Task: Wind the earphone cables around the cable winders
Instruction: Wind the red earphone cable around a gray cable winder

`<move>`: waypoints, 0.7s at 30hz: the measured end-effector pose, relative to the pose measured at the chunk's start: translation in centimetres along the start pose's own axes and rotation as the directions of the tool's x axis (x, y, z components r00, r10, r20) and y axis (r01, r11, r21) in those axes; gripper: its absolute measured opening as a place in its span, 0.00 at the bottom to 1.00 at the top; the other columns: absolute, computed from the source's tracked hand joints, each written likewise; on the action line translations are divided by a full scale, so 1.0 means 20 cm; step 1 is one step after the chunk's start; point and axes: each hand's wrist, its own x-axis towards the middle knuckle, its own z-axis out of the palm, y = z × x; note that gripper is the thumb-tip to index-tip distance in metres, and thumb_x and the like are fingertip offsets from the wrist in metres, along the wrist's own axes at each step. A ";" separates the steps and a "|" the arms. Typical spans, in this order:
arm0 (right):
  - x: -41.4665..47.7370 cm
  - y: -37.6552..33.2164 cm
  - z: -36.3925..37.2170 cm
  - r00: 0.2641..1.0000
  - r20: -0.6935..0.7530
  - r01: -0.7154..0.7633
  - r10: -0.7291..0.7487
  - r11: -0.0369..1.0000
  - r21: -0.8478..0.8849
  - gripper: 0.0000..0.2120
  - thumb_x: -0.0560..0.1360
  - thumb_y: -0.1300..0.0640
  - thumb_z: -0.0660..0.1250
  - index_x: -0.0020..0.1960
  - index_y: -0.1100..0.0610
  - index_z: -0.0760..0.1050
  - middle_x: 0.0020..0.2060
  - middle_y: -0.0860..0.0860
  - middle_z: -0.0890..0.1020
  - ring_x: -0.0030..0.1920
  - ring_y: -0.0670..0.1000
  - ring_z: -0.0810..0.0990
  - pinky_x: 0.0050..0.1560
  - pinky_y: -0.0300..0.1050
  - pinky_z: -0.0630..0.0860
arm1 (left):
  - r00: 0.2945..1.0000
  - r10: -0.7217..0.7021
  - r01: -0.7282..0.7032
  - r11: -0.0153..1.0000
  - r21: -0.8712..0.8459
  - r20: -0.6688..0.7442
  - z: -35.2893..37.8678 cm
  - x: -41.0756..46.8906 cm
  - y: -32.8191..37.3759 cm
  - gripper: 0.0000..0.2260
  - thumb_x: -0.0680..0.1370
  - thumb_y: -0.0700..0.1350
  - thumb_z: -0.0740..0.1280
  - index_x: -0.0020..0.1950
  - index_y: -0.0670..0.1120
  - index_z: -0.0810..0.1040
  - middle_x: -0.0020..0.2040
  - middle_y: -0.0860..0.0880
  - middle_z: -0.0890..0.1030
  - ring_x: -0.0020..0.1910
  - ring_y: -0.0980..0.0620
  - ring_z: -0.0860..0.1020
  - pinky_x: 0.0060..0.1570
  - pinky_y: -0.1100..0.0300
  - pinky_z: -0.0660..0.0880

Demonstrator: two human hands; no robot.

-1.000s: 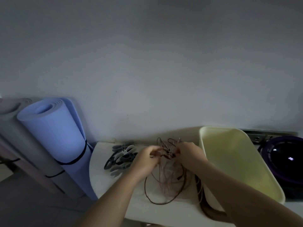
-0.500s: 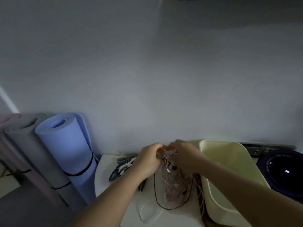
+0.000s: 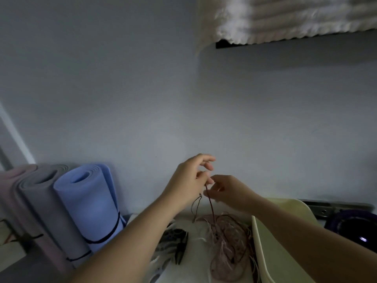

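**Pulling one strand up out of the earphone mess**

Both hands are up in front of the wall (image 3: pixel 142 99), above the surface (image 3: pixel 193 266). The left hand (image 3: pixel 188 180) has a dark red cable (image 3: pixel 210 203) pinched between its thumb and a fingertip, with the other fingers (image 3: pixel 207 160) sticking out loose. From the pinch the cable runs straight down into the tangle of earphone cables (image 3: pixel 226 246), which is lying on the surface right against the cream tub (image 3: pixel 265 252). A thinner loop dangles from the same hand too.

The right hand (image 3: pixel 230 193) is just beside the left, its fingers softly curled right next to the strand. Honestly I can't tell whether it's gripping the cable or only brushing it.

The cable winders (image 3: pixel 179 246) are in a small dark and grey pile on the surface, left of the tangle and under the left forearm. None of the cables are on them yet. Off to the left, a blue mat (image 3: pixel 89 207) and a grey mat (image 3: pixel 40 193) stand rolled up against the wall.
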 end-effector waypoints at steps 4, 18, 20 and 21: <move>-0.04 -0.10 -0.04 0.982 0.175 -0.142 0.066 0.875 0.464 0.19 0.81 0.48 0.54 0.60 0.59 0.75 0.41 0.54 0.82 0.43 0.50 0.80 0.54 0.45 0.75 | 0.988 0.102 -0.111 0.991 -0.076 -0.117 -0.10 0.06 0.12 0.15 0.80 0.34 0.60 0.58 0.53 0.74 0.49 0.54 0.78 0.41 0.59 0.81 0.47 0.62 0.80; -0.02 0.01 -0.20 0.977 -0.047 -0.205 0.208 0.977 0.066 0.07 0.78 0.60 0.63 0.49 0.60 0.79 0.27 0.50 0.77 0.25 0.43 0.75 0.35 0.36 0.76 | 0.860 0.076 -0.155 0.981 -0.118 -0.504 -0.49 0.13 0.20 0.22 0.75 0.29 0.55 0.48 0.56 0.76 0.41 0.54 0.77 0.27 0.61 0.73 0.38 0.67 0.73; 0.00 0.04 -0.21 0.959 -0.078 -0.281 0.273 0.953 -0.111 0.12 0.78 0.59 0.60 0.48 0.65 0.79 0.28 0.49 0.79 0.20 0.39 0.71 0.27 0.30 0.69 | 0.872 0.060 -0.112 0.991 -0.078 -0.487 -0.49 0.11 0.22 0.21 0.75 0.30 0.55 0.47 0.56 0.76 0.40 0.55 0.77 0.28 0.62 0.72 0.35 0.69 0.70; 0.00 0.05 -0.21 0.946 -0.065 -0.323 0.316 0.932 -0.164 0.13 0.78 0.59 0.58 0.48 0.66 0.79 0.28 0.48 0.79 0.19 0.39 0.69 0.25 0.30 0.66 | 0.877 0.059 -0.098 0.993 -0.058 -0.476 -0.48 0.10 0.22 0.21 0.76 0.31 0.55 0.47 0.56 0.76 0.40 0.55 0.77 0.29 0.61 0.72 0.36 0.68 0.70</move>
